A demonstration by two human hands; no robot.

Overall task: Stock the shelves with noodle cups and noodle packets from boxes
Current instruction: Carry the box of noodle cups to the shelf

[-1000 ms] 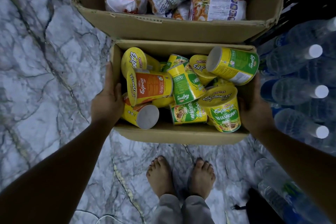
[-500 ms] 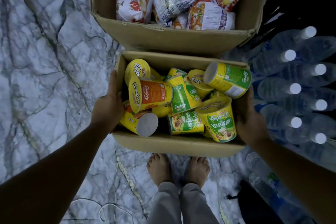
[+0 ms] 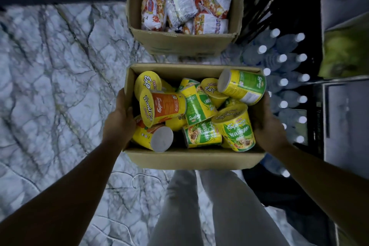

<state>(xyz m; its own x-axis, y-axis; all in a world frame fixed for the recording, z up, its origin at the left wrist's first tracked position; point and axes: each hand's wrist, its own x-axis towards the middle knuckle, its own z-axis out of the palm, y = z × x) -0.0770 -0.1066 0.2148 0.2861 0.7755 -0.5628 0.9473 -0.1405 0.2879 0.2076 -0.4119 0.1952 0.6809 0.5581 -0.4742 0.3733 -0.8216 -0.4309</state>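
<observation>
Progress: early, I judge; both boxes look full, so all the stocking is left.
Cup box [image 3: 195,159]: held above the legs [image 3: 201,209]; left hand [image 3: 119,124] and right hand [image 3: 267,126] each have fingers clamped on a side wall.
Cups [image 3: 162,106]: about ten showing, jumbled; more may lie beneath.
Packet box [image 3: 179,44]: on the floor [image 3: 60,66], just beyond.
Packets [image 3: 180,5]: about seven showing.

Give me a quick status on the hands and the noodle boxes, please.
Left hand and right hand grip cup box by side walls. Noodle cups jumbled inside. Packet box ahead, water bottles close on right.
</observation>
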